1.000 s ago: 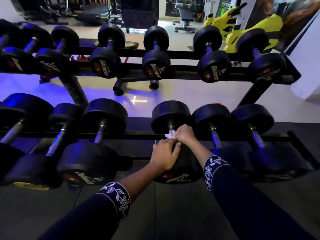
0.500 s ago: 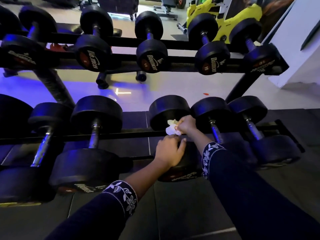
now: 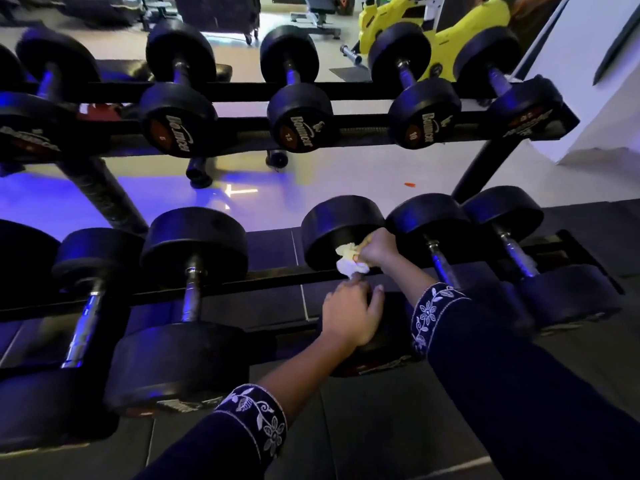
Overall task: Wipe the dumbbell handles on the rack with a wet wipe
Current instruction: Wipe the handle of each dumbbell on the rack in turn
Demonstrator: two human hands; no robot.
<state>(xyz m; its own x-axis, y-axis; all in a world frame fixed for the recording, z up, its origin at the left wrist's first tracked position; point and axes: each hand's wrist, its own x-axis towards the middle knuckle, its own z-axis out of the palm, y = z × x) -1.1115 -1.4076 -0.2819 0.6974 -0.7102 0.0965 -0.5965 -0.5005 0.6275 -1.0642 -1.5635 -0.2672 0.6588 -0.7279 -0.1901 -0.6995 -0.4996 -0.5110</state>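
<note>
A black two-tier rack (image 3: 242,284) holds rows of black dumbbells with chrome handles. On the lower tier, my right hand (image 3: 379,249) grips a crumpled white wet wipe (image 3: 349,263) wrapped around the handle of one dumbbell (image 3: 341,225), close to its far head. The handle itself is hidden under the wipe and both hands. My left hand (image 3: 351,315) rests on the near head of that same dumbbell, fingers spread over its top.
Two dumbbells (image 3: 438,258) sit close on the right, several more (image 3: 190,292) on the left. The upper tier (image 3: 301,123) carries smaller dumbbells. Yellow exercise bikes (image 3: 440,36) stand beyond the rack. A white wall (image 3: 588,98) is at the right.
My right hand has slid the wipe along the handle toward the far head. The left hand stays on the near head. The camera has dipped and moved closer.
</note>
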